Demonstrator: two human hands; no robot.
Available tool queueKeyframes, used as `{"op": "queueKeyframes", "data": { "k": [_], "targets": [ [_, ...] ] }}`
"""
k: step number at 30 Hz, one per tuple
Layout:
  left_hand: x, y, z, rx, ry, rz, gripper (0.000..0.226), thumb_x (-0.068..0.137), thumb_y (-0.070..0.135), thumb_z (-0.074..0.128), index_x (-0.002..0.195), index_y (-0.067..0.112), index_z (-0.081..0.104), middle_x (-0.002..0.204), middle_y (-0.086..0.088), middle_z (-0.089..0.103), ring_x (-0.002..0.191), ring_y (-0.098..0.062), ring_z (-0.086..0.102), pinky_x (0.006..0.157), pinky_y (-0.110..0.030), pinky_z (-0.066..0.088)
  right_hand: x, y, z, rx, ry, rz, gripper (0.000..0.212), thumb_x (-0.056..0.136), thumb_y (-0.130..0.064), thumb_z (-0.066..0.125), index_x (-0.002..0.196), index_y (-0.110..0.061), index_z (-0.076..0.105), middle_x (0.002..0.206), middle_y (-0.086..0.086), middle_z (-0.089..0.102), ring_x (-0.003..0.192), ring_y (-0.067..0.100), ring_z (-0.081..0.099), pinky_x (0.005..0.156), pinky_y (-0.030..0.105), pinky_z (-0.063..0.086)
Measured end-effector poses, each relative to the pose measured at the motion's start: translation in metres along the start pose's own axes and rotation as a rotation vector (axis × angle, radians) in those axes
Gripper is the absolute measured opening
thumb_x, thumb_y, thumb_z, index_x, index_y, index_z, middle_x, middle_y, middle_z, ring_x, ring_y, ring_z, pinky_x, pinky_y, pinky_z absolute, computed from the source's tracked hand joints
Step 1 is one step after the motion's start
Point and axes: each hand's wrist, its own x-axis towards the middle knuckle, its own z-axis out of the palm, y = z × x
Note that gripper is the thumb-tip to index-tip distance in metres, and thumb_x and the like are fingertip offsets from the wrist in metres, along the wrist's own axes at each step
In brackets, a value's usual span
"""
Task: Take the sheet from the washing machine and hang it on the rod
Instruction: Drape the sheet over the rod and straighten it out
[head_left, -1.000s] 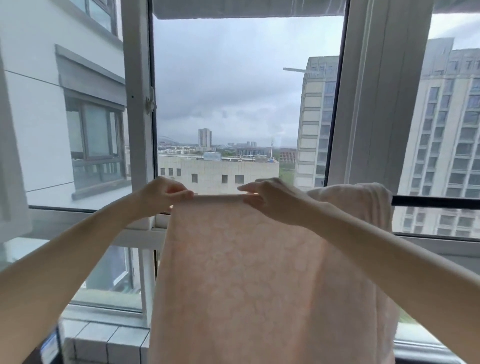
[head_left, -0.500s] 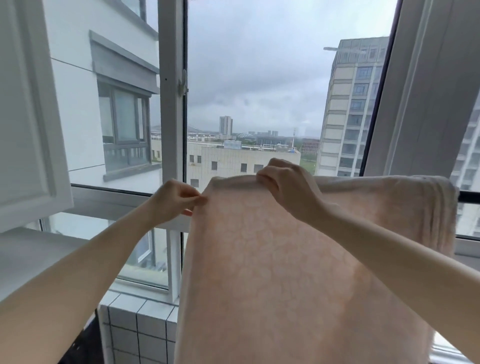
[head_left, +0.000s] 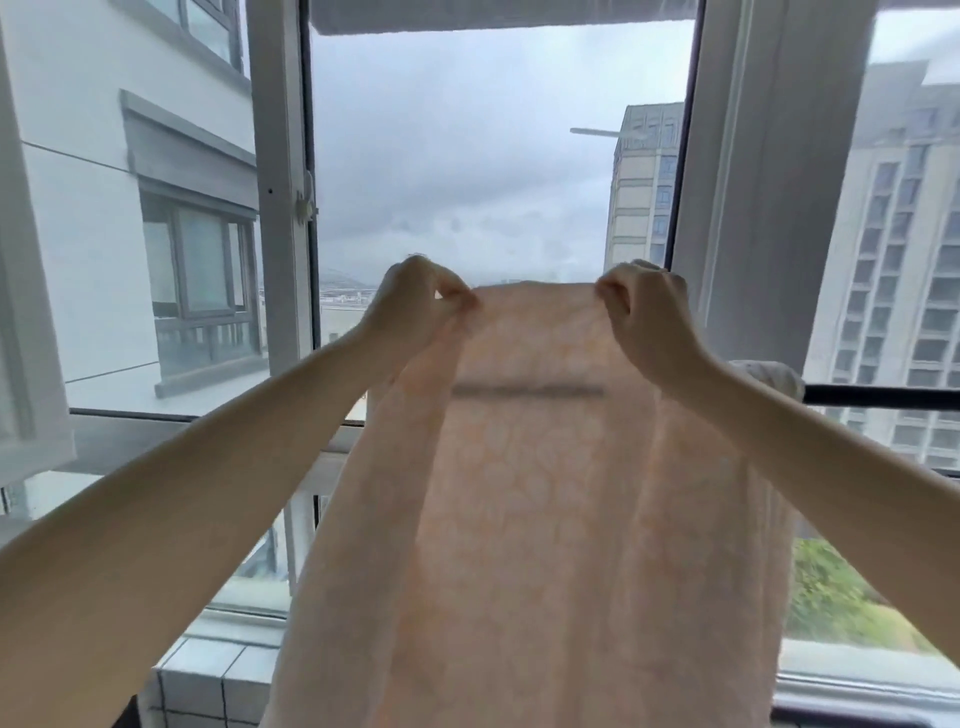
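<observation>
White tiles (head_left: 208, 691) cover the ledge at lower left, below a white window frame (head_left: 278, 171) that stands open to grey sky and tall buildings (head_left: 904, 270). Left hand (head_left: 415, 301): raised in front of the opening, fingers and thumb curled to pinch the upper left corner of the sheet (head_left: 545, 519). Sheet: pale pink, thin and faintly patterned, its top edge stretched level between the two hands and lifted above the rod (head_left: 883, 396); the rest hangs straight down over the sill. A dark stretch of the rod shows through the cloth just below the hands. Right hand (head_left: 644, 317): fingers curled, pinching the upper right corner of the sheet. Behind the right wrist a bunched fold of the sheet lies on the rod, which runs on bare and black toward the right edge.
</observation>
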Motion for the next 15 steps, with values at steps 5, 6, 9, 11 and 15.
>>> {"op": "queueKeyframes", "data": {
  "k": [5,6,9,11,15],
  "targets": [
    [-0.002,0.035,0.052,-0.054,-0.063,0.021,0.015,0.084,0.018,0.065,0.078,0.013,0.077,0.077,-0.001,0.073,0.074,-0.005,0.061,0.07,-0.025,0.047,-0.017,0.037,-0.038,-0.189,-0.044,0.016,0.02,0.096,-0.019,0.051,0.086,-0.009,0.066,0.09,0.008,0.064,0.079,0.028,0.059,0.068,0.042,0.052],
    [-0.006,0.035,0.056,-0.029,-0.155,0.046,0.017,0.086,0.021,0.064,0.079,0.012,0.076,0.077,-0.001,0.073,0.072,-0.005,0.061,0.07,-0.027,0.048,-0.024,0.045,-0.045,-0.23,-0.081,0.006,0.021,0.097,-0.02,0.05,0.088,-0.009,0.065,0.091,0.007,0.064,0.082,0.027,0.059,0.069,0.042,0.052],
    [-0.021,0.007,0.044,0.072,-0.391,0.092,0.031,0.092,0.038,0.06,0.088,0.011,0.075,0.079,-0.004,0.072,0.067,-0.007,0.06,0.063,-0.023,0.045,-0.047,0.06,-0.061,-0.268,-0.133,-0.103,0.018,0.097,-0.02,0.05,0.09,-0.01,0.063,0.091,0.002,0.061,0.089,0.021,0.056,0.07,0.04,0.052],
    [-0.031,-0.02,0.023,0.042,-0.452,0.046,0.036,0.087,0.049,0.059,0.086,0.015,0.073,0.075,-0.003,0.07,0.061,-0.006,0.059,0.057,-0.018,0.041,-0.062,0.062,-0.066,-0.309,-0.151,-0.244,0.011,0.094,-0.015,0.056,0.092,-0.009,0.065,0.089,0.0,0.061,0.088,0.019,0.054,0.066,0.04,0.054],
    [-0.039,-0.069,-0.005,0.009,-0.328,-0.089,0.02,0.084,0.031,0.068,0.064,0.027,0.068,0.059,0.011,0.06,0.055,-0.008,0.053,0.055,-0.021,0.037,-0.075,0.065,-0.059,-0.383,-0.15,-0.412,0.016,0.089,-0.016,0.061,0.1,-0.009,0.069,0.095,0.002,0.064,0.091,0.02,0.052,0.077,0.038,0.049]
  ]
}}
